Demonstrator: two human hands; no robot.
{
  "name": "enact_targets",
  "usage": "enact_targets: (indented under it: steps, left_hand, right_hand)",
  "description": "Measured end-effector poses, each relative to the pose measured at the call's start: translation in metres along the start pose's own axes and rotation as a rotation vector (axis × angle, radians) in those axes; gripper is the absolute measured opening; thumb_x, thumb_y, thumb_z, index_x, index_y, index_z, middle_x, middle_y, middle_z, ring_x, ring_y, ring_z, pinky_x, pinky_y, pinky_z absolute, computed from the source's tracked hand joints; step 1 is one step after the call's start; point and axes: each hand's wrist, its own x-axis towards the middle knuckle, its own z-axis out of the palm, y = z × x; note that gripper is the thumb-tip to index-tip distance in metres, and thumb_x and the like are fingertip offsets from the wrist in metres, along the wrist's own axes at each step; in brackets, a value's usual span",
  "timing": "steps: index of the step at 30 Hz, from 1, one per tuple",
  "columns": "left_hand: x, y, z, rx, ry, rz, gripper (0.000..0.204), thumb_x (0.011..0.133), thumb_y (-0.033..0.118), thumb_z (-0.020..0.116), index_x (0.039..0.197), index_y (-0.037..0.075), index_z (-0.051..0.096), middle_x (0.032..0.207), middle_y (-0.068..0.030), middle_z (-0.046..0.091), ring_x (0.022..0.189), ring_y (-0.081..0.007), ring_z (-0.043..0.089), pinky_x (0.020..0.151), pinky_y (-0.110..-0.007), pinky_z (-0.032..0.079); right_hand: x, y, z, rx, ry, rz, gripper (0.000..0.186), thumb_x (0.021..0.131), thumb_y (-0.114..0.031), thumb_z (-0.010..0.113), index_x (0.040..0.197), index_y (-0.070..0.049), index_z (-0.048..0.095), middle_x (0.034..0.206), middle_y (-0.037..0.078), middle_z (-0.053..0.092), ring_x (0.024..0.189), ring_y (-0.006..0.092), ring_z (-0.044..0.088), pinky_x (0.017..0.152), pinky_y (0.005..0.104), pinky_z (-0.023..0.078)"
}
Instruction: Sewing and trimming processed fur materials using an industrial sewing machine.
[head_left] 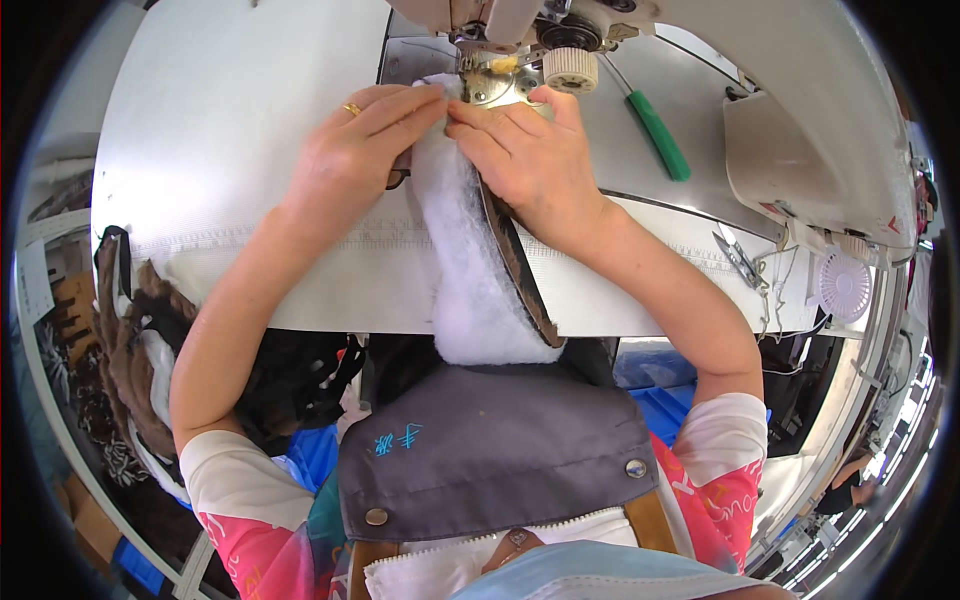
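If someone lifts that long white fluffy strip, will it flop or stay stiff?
The white fluffy strip would probably flop, since it looks like soft padding. It's likely light for its size, because its fuzz looks airy. It probably wouldn't roll easily: it looks long and flattish, with a dark edge along one side.

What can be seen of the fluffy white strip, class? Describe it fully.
The strip looks like soft padding, long and narrow, widening toward the person, with dark brown edging along its right side. It lies on the table, its near end reaching past the front edge. The left hand and right hand touch its far end, close to the sewing machine.
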Motion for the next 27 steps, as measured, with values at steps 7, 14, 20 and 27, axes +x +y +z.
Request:
enact_targets:
  steps: [7, 14, 20, 27]
  left_hand:
    - [0.008, 0.006, 0.0, 0.054, -0.065, 0.017, 0.031, 0.07, -0.001, 0.057, 0.101, -0.002, 0.059, 0.109, -0.0107, 0.062, 0.102, -0.0261, 0.057, 0.09, -0.036, 0.045]
    - [0.011, 0.0, 0.004, -0.007, -0.029, 0.0, 0.033, 0.068, -0.003, 0.056, 0.1, -0.002, 0.059, 0.109, -0.0116, 0.061, 0.103, -0.0277, 0.056, 0.09, -0.036, 0.045]
    - [0.012, -0.005, 0.004, -0.039, -0.048, -0.064, 0.041, 0.063, -0.008, 0.054, 0.103, -0.001, 0.06, 0.11, -0.0099, 0.062, 0.103, -0.0284, 0.057, 0.089, -0.036, 0.046]
    - [0.015, -0.007, 0.008, -0.033, -0.029, -0.058, 0.037, 0.067, -0.007, 0.054, 0.102, -0.001, 0.061, 0.11, -0.0092, 0.062, 0.1, -0.028, 0.058, 0.086, -0.035, 0.048]
  right_hand:
    - [0.002, -0.01, -0.006, -0.088, -0.054, 0.075, 0.013, 0.068, -0.013, 0.059, 0.079, -0.008, 0.055, 0.105, 0.008, 0.06, 0.089, 0.0195, 0.053, 0.082, 0.0398, 0.037]
    - [0.007, -0.01, -0.004, -0.088, -0.09, 0.111, 0.017, 0.068, -0.012, 0.059, 0.084, -0.008, 0.055, 0.104, 0.011, 0.06, 0.089, 0.0211, 0.052, 0.08, 0.0389, 0.035]
    - [0.009, -0.005, 0.002, -0.043, -0.103, 0.122, 0.015, 0.069, -0.01, 0.059, 0.083, -0.008, 0.055, 0.094, 0.009, 0.06, 0.088, 0.0211, 0.052, 0.08, 0.04, 0.033]
    - [0.006, -0.004, 0.001, -0.091, -0.1, 0.128, 0.014, 0.068, -0.009, 0.059, 0.082, -0.009, 0.056, 0.072, 0.002, 0.057, 0.076, 0.019, 0.053, 0.075, 0.0391, 0.032]
